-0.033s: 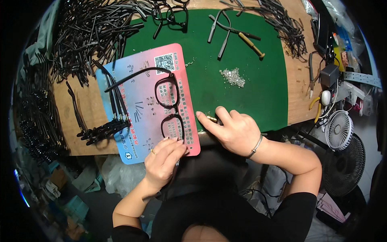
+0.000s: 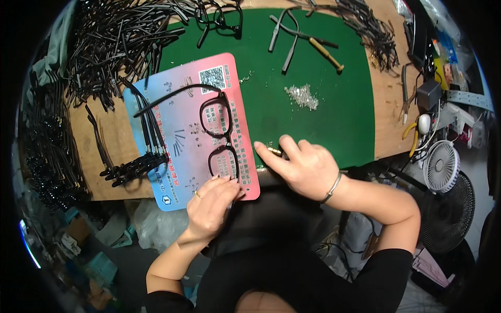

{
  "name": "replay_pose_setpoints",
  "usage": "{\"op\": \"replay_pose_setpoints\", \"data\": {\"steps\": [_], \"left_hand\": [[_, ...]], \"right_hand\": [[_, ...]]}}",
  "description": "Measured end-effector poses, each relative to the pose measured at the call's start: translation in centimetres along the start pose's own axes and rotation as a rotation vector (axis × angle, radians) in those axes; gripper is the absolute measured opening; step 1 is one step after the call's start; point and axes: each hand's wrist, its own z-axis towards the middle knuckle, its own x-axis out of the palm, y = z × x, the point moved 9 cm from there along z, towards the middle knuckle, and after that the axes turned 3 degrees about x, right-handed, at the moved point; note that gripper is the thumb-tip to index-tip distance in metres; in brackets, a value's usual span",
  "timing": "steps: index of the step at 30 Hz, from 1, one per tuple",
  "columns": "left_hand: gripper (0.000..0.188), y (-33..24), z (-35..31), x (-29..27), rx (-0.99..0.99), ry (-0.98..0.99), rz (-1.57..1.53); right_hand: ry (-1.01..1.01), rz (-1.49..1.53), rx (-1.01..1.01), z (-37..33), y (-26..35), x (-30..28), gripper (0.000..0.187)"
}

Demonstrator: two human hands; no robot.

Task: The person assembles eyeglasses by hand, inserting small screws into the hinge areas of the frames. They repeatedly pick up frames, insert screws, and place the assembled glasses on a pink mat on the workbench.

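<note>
Head view: the left hand [image 2: 211, 206] rests with bent fingertips on the near lens rim of the black plastic spectacle frame [image 2: 219, 133], which lies on the pink-and-blue printed card [image 2: 180, 156]. The right hand [image 2: 302, 167] is curled around a small brass-tipped tool [image 2: 275, 152] on the green mat [image 2: 313, 68]. A slip could scratch the frame or scatter the pile of tiny silver screws [image 2: 301, 96].

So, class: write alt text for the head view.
Left hand touches black glasses lying on a pink-blue card; right hand holds a small brass-tipped tool on the green mat. Black temple arms lie heaped nearby.
</note>
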Motion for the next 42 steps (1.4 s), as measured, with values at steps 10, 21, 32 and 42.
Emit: {"op": "replay_pose_setpoints", "data": {"steps": [10,21,32,42], "left_hand": [[0.020,-0.3,1.8,0.3,0.052,0.086,0.061],[0.012,1.4,0.8,0.6,0.000,0.079,-0.062],[0.012,1.4,0.7,0.4,-0.007,0.045,-0.071],[0.022,1.3,0.2,0.7,0.070,0.046,-0.045]], "right_hand": [[0.063,0.416,0.080,-1.4,-1.5,-0.4,0.032],[0.143,0.533,-0.068,-0.3,2.5,0.7,0.027],[0.104,0.499,-0.069,-0.3,2.8,0.8,0.027],[0.209,0.490,-0.203,0.6,2.9,1.0,0.029]]}}
